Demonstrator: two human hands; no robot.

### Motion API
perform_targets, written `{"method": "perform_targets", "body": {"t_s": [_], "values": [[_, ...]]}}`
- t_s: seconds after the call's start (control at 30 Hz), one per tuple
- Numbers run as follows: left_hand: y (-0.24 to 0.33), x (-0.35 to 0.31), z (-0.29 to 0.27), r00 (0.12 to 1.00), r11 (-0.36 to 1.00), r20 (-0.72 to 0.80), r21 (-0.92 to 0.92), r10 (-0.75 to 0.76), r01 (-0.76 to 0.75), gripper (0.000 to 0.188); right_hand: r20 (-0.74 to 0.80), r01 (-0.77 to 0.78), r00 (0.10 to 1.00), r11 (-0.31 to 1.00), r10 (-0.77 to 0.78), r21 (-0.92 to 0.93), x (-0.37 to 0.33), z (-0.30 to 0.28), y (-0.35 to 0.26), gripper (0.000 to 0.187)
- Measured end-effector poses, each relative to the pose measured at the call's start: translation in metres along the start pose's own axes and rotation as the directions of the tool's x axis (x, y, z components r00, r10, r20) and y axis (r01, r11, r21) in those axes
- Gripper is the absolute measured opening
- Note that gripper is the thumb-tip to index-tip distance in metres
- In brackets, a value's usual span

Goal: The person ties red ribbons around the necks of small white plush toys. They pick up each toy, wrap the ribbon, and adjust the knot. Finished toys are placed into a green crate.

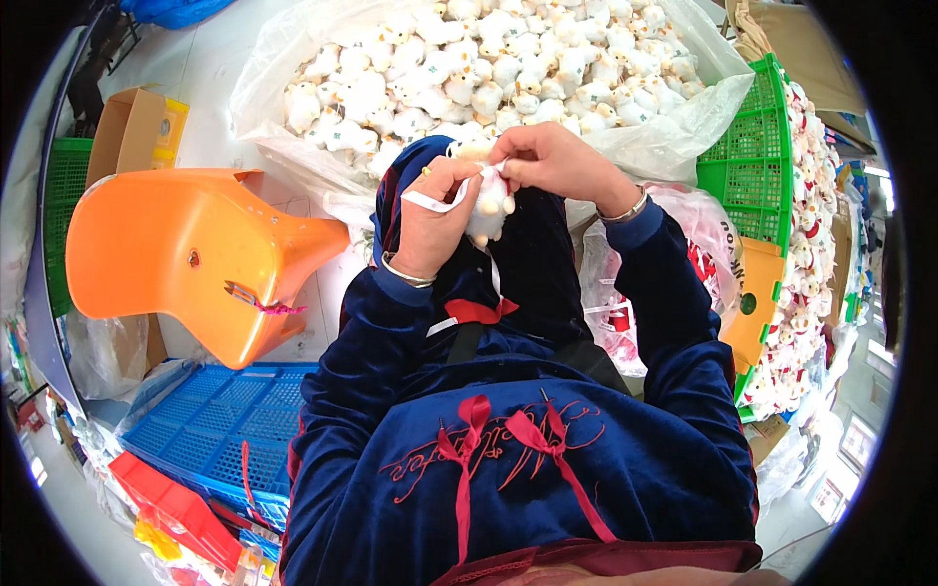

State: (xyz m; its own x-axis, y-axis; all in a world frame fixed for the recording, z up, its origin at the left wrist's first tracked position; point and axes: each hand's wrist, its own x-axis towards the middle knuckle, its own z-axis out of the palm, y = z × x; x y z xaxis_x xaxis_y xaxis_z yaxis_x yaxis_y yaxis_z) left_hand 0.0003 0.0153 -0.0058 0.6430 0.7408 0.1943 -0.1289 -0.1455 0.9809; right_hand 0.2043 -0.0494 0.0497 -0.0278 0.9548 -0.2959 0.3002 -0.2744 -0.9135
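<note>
A small white plush toy (pixel 491 207) hangs over my lap, held between both hands. My left hand (pixel 432 220) grips it from the left, with a white ribbon strip (pixel 437 203) running across its fingers. From above, my right hand (pixel 552 160) pinches the top of the toy, fingers closed. Both forearms wear dark blue velvet sleeves and a bracelet at each wrist. Whether a needle is held I cannot tell.
A big clear plastic bag (pixel 684 127) full of several white plush toys lies just beyond my hands. A green crate (pixel 757 176) with more toys stands at the right, an orange plastic chair (pixel 186 254) at the left, a blue crate (pixel 215 420) below it.
</note>
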Motion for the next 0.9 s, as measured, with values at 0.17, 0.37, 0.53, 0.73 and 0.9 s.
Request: {"method": "perform_targets", "body": {"t_s": [0.17, 0.37, 0.53, 0.73, 0.9], "values": [[-0.004, 0.0, 0.001, 0.999, 0.996, -0.017, 0.084, 0.029, -0.027, 0.008, -0.297, 0.049, 0.955, 0.997, -0.028, 0.065, 0.001, -0.004, 0.011, 0.018], [0.001, 0.001, 0.001, 0.996, 0.986, -0.015, 0.14, 0.092, -0.089, 0.009, -0.324, 0.129, 0.941, 0.775, 0.102, 0.618, 0.001, 0.017, 0.005, 0.023], [-0.002, 0.0, 0.001, 0.996, 0.981, -0.021, 0.175, 0.09, -0.085, 0.01, -0.122, 0.099, 0.993, 0.618, -0.006, 0.78, 0.006, 0.002, 0.021, 0.019], [-0.003, 0.0, 0.001, 0.996, 0.975, -0.021, 0.205, 0.091, -0.085, 0.011, -0.157, 0.103, 0.98, 0.987, -0.122, -0.123, -0.002, 0.002, 0.004, 0.014], [0.002, 0.001, 0.003, 0.989, 0.975, -0.088, 0.201, 0.119, -0.1, 0.01, -0.051, -0.055, 0.998, 0.985, 0.047, -0.167, 0.0, -0.001, -0.004, 0.012]]}}
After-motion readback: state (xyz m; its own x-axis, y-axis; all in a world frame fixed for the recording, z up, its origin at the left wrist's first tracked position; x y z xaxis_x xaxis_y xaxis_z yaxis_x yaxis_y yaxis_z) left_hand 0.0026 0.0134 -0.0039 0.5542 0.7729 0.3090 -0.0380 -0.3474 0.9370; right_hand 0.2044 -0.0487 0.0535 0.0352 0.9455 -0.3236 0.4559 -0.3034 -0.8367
